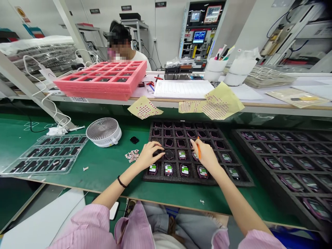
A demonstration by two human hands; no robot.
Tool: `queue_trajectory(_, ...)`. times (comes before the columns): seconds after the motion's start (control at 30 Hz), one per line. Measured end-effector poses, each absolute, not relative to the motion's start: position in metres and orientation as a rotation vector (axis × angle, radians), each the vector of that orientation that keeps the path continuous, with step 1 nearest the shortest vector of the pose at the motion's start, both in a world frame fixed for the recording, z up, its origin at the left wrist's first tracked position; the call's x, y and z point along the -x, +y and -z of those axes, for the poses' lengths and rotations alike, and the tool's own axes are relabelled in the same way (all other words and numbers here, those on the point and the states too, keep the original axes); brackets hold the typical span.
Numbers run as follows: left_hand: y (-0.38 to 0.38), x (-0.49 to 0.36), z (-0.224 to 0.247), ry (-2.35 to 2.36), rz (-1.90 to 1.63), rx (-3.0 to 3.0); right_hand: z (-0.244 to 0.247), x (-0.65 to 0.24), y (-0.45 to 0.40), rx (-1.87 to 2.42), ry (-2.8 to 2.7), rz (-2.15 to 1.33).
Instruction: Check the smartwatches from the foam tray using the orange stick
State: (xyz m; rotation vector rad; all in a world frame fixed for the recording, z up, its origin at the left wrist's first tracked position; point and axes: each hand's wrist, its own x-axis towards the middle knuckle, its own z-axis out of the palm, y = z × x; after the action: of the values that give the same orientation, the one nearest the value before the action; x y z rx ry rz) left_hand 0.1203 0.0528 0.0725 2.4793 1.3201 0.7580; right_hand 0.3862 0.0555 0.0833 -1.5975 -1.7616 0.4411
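A black foam tray [178, 178] with square compartments holds rows of purple-rimmed watches; several in the two nearest rows show lit green and white screens. My left hand [150, 155] reaches over the tray's left side, thumb and fingers at the edge of a dark-screened watch [169, 154]. Whether the fingers grip it is unclear. My right hand [206, 155] is closed around an orange tool [199, 148], held upright over the middle of the tray. Its lower end is hidden near a watch.
A second foam tray of watches [275, 174] lies right. Left are a white fan [103, 132], paper bits [132, 156] and a clear tray of black parts [44, 155]. A pink foam tray [98, 90] stands on the shelf. A person [124, 45] sits beyond.
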Motion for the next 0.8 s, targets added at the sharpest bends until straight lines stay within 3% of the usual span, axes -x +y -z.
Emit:
queue_trajectory(0.17,0.065,-0.186,-0.085,1.246,-0.316,-2.608,-0.088,-0.397,0.053,2.209,-1.985,-0.264)
queue_trajectory(0.3,0.079,-0.216,-0.091,1.293,-0.022,-2.61,-0.084,-0.397,0.056,2.134,-2.008,-0.388)
queue_trajectory(0.47,0.09,-0.228,-0.095,1.25,0.044,-2.618,-0.076,-0.409,0.061,1.918,-2.065,-0.515)
queue_trajectory(0.67,0.097,-0.215,-0.085,1.14,-0.27,-2.484,-0.064,-0.418,0.06,1.662,-2.08,-0.597)
queue_trajectory(0.8,0.099,-0.199,-0.073,0.986,-0.632,-1.995,-0.063,-0.424,0.063,1.435,-1.737,-0.997)
